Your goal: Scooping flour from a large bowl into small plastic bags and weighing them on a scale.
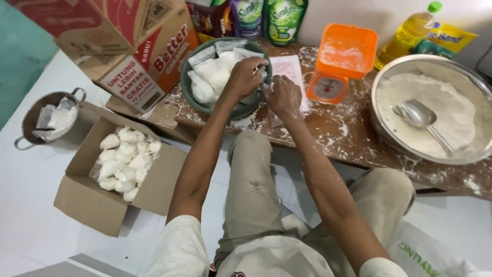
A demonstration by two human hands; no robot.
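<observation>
My left hand and my right hand meet over the near edge of a green bowl on the low wooden table. Together they grip the top of a small clear plastic bag of flour, fingers closed on it. The bowl holds several more filled flour bags. Both hands are dusted white. The bottom of the held bag is hidden behind my hands.
An orange kitchen scale stands right of my hands. A large metal basin of flour with a metal scoop sits at the right. An open cardboard box of tied bags and a metal pot rest on the floor at left.
</observation>
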